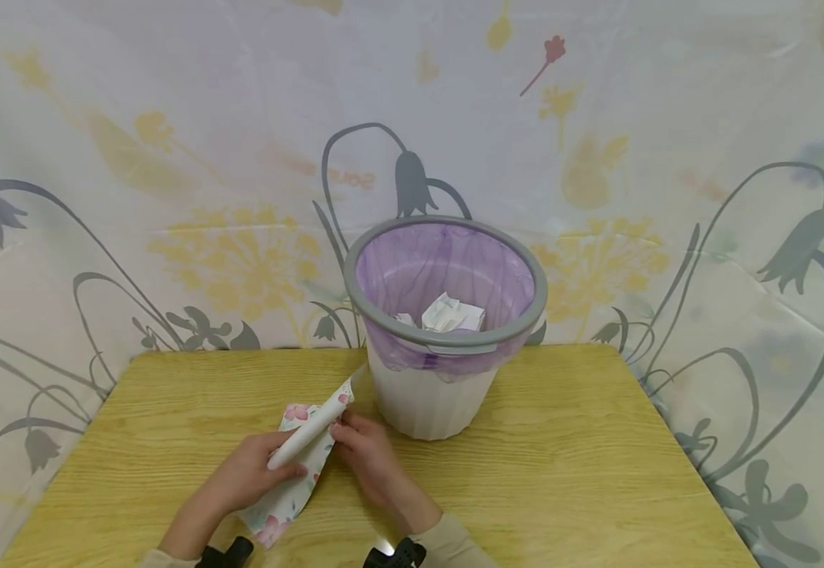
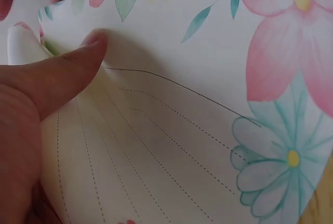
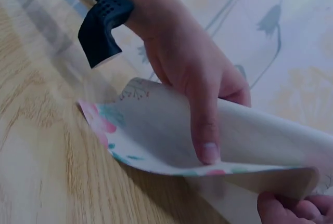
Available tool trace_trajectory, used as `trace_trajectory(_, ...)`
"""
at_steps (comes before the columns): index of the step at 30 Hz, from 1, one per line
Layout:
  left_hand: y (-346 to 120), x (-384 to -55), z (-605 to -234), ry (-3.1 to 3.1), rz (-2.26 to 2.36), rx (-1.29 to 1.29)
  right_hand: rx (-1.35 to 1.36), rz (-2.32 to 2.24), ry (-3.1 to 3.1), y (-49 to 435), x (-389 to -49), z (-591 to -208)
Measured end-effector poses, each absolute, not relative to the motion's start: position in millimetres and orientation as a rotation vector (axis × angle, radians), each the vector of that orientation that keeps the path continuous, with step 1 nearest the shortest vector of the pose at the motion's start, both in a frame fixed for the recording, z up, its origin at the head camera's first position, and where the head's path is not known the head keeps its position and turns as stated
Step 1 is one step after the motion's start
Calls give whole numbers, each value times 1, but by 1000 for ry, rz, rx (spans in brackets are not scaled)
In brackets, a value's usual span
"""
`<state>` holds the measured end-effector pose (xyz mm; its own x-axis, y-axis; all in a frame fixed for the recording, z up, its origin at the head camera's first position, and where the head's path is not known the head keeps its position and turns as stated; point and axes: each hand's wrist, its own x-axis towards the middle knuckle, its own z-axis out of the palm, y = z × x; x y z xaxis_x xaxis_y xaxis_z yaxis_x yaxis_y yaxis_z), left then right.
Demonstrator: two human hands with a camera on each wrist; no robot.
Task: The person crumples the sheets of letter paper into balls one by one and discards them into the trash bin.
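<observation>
A sheet of floral writing paper (image 1: 285,505) with pink flowers and dashed lines is held between both hands above the table, one side curled over into a loose roll. My left hand (image 1: 244,475) grips the curled part, and in the left wrist view its thumb (image 2: 78,65) presses on the printed face. At the far edge, close to the bin, my right hand (image 1: 371,456) pinches the paper between thumb and fingers. In the right wrist view, the right fingertips (image 3: 283,211) appear at the lower right, at the bent edge.
A white waste bin (image 1: 422,402) with a grey rim and purple liner stands at the back of the wooden table (image 1: 582,457). Crumpled white paper (image 1: 454,314) lies inside it. Behind hangs a flower-patterned cloth (image 1: 255,118).
</observation>
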<state>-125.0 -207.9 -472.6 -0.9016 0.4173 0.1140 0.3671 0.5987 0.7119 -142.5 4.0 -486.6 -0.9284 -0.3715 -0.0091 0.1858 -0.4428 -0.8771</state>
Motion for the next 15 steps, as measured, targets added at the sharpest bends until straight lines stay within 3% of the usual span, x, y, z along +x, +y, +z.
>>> trace_trajectory(15,-198,-127,-480,2834,1112,639,21,-2448,1721,-14,-144,-493)
